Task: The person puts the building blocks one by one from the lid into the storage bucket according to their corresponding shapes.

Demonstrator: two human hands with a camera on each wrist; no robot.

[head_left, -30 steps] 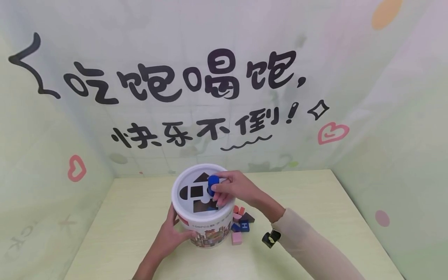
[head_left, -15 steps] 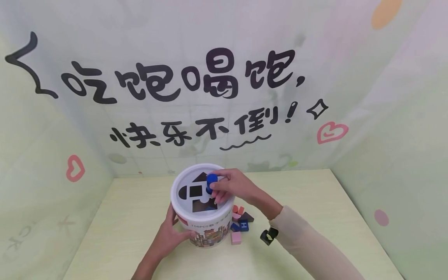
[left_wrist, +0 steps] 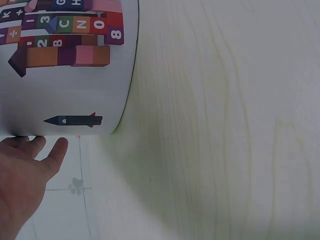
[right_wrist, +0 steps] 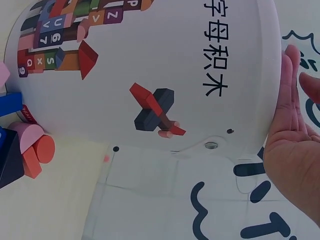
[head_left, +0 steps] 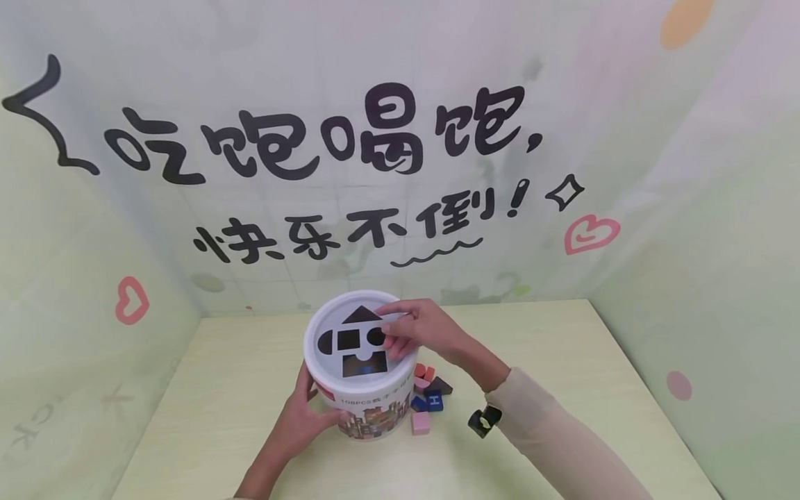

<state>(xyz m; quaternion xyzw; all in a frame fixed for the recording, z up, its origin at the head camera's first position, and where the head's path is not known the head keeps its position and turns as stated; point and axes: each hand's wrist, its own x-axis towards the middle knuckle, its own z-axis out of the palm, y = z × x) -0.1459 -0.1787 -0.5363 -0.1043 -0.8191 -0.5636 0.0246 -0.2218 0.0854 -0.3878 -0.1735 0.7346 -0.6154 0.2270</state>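
Fingers (head_left: 400,332) of the right hand (head_left: 417,332) lie straight and empty over the lid's (head_left: 331,321) round hole while the left hand (head_left: 304,415) grips the tub (head_left: 369,410); judging by this, fetching another block (head_left: 421,422) comes next.

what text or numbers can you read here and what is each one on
"吃饱喝饱," and "快乐不倒!" on the back wall.
"字母积木" on the white bucket, right wrist view.
"C N 0", "2 B", "8", "3" on blocks printed on the bucket, left wrist view.
"H" on a blue block beside the bucket.
A small print line on the bucket's front in the head view is too blurred to read.
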